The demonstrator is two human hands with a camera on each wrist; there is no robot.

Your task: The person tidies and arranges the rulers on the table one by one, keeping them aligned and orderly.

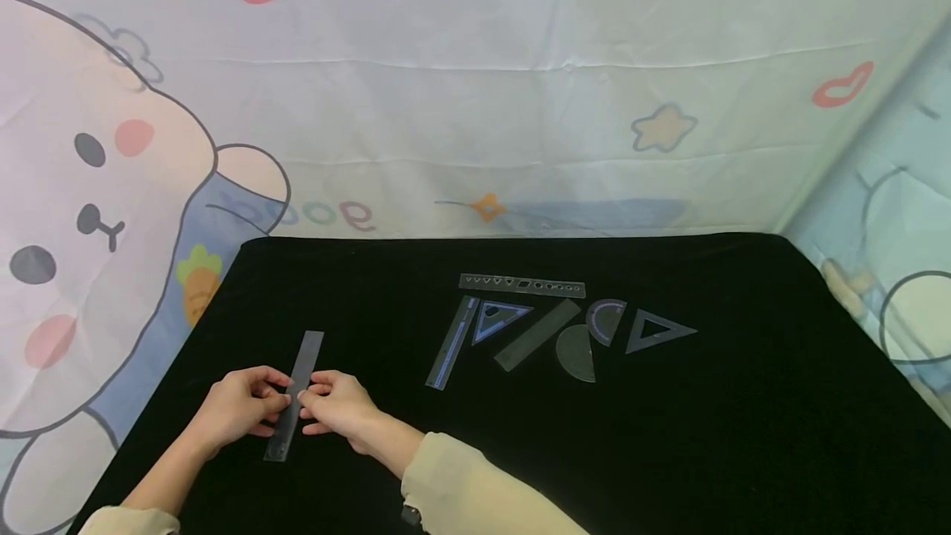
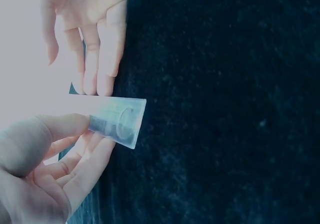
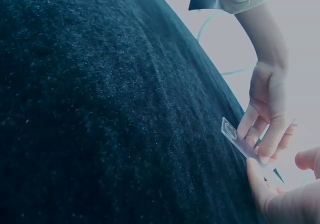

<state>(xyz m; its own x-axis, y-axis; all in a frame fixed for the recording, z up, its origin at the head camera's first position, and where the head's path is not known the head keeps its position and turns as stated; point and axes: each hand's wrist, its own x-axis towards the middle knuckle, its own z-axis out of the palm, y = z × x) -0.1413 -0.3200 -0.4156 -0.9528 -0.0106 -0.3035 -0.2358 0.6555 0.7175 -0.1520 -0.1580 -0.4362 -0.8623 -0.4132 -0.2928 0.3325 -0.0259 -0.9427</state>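
A clear plastic ruler (image 1: 306,360) slants in front of me at the left of the black cloth, with a round mark near its close end. My left hand (image 1: 241,404) pinches it from the left side, the thumb on the upper face and fingers beneath, as the left wrist view shows. On the opposite side is my right hand (image 1: 340,407), its fingertips right at the ruler's long edge. In the left wrist view these right fingers (image 2: 104,58) look fairly straight, the thumb held apart from the ruler.
Right of the hands lie a stencil ruler (image 1: 522,286), a blue-marked ruler (image 1: 451,345), a plain clear strip (image 1: 537,335), a blue-marked set square (image 1: 513,311), another set square (image 1: 641,340) and two protractors (image 1: 574,353). A printed curtain (image 1: 446,106) hangs behind the black cloth (image 1: 669,452).
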